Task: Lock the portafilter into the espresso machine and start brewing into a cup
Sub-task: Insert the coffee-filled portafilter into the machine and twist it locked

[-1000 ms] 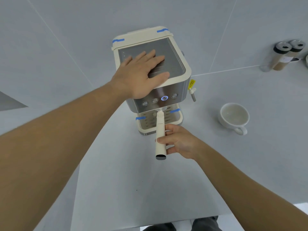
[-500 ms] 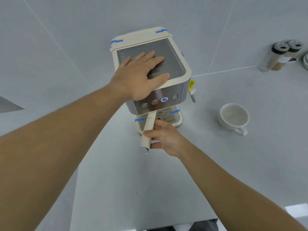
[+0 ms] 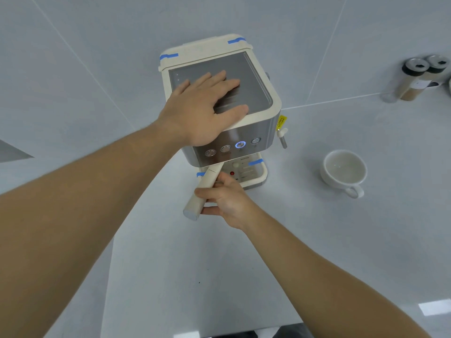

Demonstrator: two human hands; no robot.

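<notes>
A cream and steel espresso machine (image 3: 258, 128) stands on the pale counter, one front button lit blue. My left hand (image 3: 202, 108) lies flat on its top plate, fingers spread. The portafilter's cream handle (image 3: 203, 189) sticks out from under the machine's front and points toward me and to the left. My right hand (image 3: 225, 198) is closed around that handle. The portafilter's basket end is hidden under the machine. An empty white cup (image 3: 345, 170) sits on the counter to the right of the machine, apart from it.
A steam wand (image 3: 283, 139) with a yellow tag hangs on the machine's right side. Two dark-lidded jars (image 3: 412, 79) stand at the far right by the wall. The counter's front edge (image 3: 244, 334) runs below my arms.
My right hand has swung the portafilter handle from pointing straight at me over to the left. My left hand stays flat on the machine's top. The cup has not moved.
</notes>
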